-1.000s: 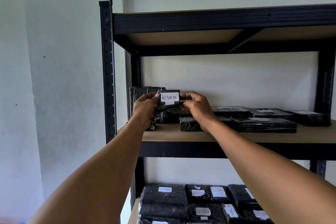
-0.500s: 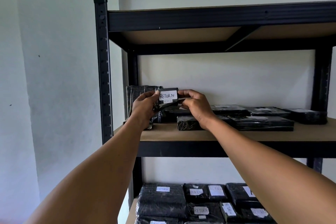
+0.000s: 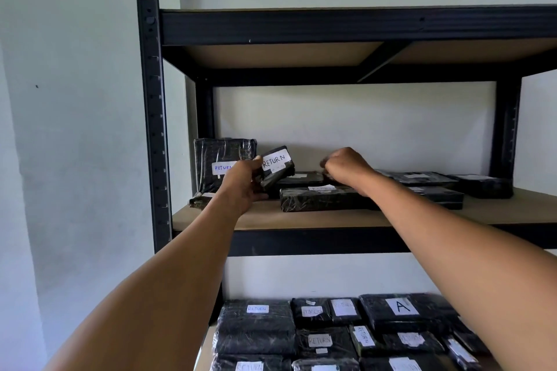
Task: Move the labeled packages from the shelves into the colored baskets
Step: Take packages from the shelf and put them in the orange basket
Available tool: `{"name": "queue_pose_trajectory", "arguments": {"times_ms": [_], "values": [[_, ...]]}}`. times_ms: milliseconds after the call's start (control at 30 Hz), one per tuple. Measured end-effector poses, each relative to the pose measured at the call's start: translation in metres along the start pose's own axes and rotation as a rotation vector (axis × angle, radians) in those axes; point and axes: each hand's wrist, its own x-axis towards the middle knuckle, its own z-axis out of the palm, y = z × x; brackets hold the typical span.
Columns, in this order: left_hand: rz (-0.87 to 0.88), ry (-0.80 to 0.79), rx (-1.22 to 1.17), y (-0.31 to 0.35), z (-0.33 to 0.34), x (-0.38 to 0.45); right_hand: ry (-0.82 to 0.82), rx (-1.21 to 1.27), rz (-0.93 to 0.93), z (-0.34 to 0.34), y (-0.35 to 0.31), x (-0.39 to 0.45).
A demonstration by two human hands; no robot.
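My left hand (image 3: 245,182) grips a small black-wrapped package (image 3: 278,166) with a white label reading RETURN, tilted, above the middle shelf board (image 3: 271,215). My right hand (image 3: 343,167) hovers to its right with fingers curled, over a flat black package (image 3: 301,179) at the back; whether it touches one I cannot tell. In front lies a long black package (image 3: 319,199). An upright black package (image 3: 223,164) labeled RETURN leans at the shelf's left end. No baskets are in view.
More flat black packages (image 3: 428,182) lie along the right of the middle shelf. The lower shelf holds several labeled black packages (image 3: 256,325), one marked A (image 3: 402,307). A black metal upright post (image 3: 152,117) stands left, with white wall behind.
My right hand has let go of the small RETURN package and moved right over the flat packages. My left hand now holds the package alone, tilted.
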Motion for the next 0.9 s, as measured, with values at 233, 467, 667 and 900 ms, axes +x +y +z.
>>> {"name": "queue_pose_trajectory", "arguments": {"times_ms": [233,467,667,900], "values": [[-0.034,-0.034,-0.162,-0.005,0.009,-0.005,0.013,-0.456,0.122,-0.014,0.020,-0.016],[-0.048,0.005,-0.206,-0.010,0.020,-0.002,0.071,-0.686,0.267,-0.013,0.021,-0.016],[-0.043,0.056,-0.224,-0.011,0.020,0.000,0.023,-0.674,0.288,-0.015,0.022,-0.017],[-0.040,0.097,-0.235,-0.010,0.016,0.000,-0.066,-0.432,0.333,-0.019,0.016,-0.014]]}}
